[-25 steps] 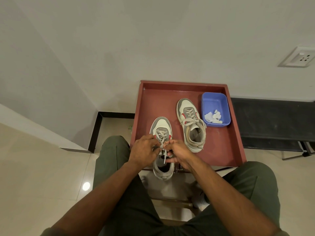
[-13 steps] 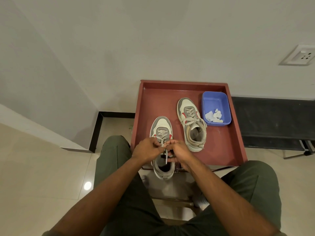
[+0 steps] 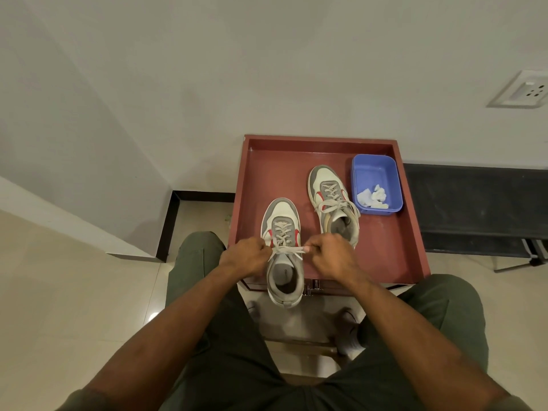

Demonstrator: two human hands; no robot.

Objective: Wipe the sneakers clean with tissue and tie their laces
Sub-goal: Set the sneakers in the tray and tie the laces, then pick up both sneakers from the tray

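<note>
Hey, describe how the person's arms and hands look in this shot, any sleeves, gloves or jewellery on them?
Both forearms are bare down to the wrists. The left hand and right hand wear no gloves, and no rings, watch or bracelet show. At the bottom corners of the view, dark olive-green short sleeves edge each upper arm, matching the olive-green trousers on the legs.

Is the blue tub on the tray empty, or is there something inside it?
Not empty. The blue tub on the red tray holds crumpled white tissue in its near part; the rest of its floor is bare.
</note>
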